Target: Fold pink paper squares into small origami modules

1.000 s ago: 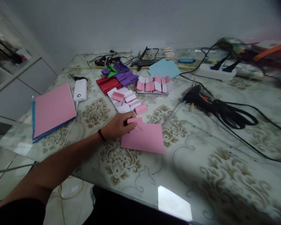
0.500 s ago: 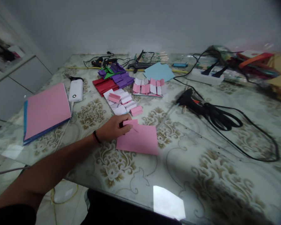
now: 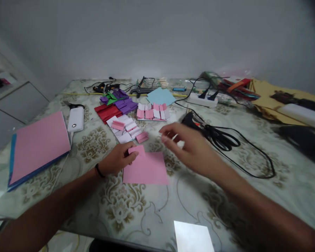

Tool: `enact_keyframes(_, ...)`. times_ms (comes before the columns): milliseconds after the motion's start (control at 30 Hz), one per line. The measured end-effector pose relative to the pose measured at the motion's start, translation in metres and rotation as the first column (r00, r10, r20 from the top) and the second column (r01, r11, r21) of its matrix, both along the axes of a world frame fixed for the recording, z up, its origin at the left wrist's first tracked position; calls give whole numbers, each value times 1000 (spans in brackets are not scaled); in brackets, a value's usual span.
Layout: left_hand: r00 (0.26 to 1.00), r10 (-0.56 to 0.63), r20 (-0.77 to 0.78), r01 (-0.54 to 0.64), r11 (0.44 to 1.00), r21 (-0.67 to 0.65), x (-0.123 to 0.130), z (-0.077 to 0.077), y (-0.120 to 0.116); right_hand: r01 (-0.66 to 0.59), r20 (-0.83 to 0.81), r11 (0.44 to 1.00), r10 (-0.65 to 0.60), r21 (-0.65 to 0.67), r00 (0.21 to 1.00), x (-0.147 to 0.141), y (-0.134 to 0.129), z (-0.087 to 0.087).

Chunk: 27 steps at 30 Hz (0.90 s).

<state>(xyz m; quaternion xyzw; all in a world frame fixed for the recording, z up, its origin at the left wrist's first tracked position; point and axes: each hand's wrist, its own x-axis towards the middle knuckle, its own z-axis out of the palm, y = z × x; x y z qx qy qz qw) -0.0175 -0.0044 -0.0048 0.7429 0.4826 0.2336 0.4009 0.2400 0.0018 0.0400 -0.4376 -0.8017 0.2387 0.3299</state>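
Note:
My left hand is closed on a small folded pink paper piece, pinched between thumb and fingers. Under it a pink sheet lies flat on the patterned table. To the right, my right hand is in the air, fingers curved and apart, with nothing in them. A black glue gun lies just beyond the right hand, partly hidden by it. Beyond my left hand sit folded white paper pieces and a loose folded pink strip.
A pink paper stack and a white power bank lie at left. Red folded paper, purple folded paper and light blue sheets are further back. A power strip and coiled black cable occupy the right.
My right hand has come into view from the right and reaches over the table. My left hand still pinches the folded pink paper piece. The camera view has shifted.

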Motion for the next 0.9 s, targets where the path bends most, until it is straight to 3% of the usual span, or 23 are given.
enact_keyframes(100, 1000, 7, 16, -6, 1000, -18, -2, 1, -1, -71, -31, 982, 67, -173, 997, -19, -4, -16)
enact_keyframes(167, 999, 5, 34, -4, 999, -38, -3, 2, -2, -131, -167, 946, 84, -296, 982, -30, -7, -25)
enact_keyframes(300, 998, -4, 64, 9, 997, -81, -3, 4, -4, -255, -371, 877, 96, -407, 924, -42, -11, -37)
enact_keyframes(433, 975, 22, 221, 14, 988, -157, -1, 3, -5, -247, -489, 870, 7, -427, 872, -44, -7, -51)
enact_keyframes(600, 885, 105, 454, 0, 974, -226, 4, -6, -4, -149, -576, 895, -135, -420, 806, -44, -2, -68)
enact_keyframes(700, 874, 154, 461, -49, 972, -232, 6, -11, -3, -126, -558, 915, -120, -384, 821, -42, -2, -72)
enact_keyframes(900, 896, 143, 421, -72, 981, -180, 4, -16, -3, -87, -463, 946, -72, -313, 884, -39, -5, -76)
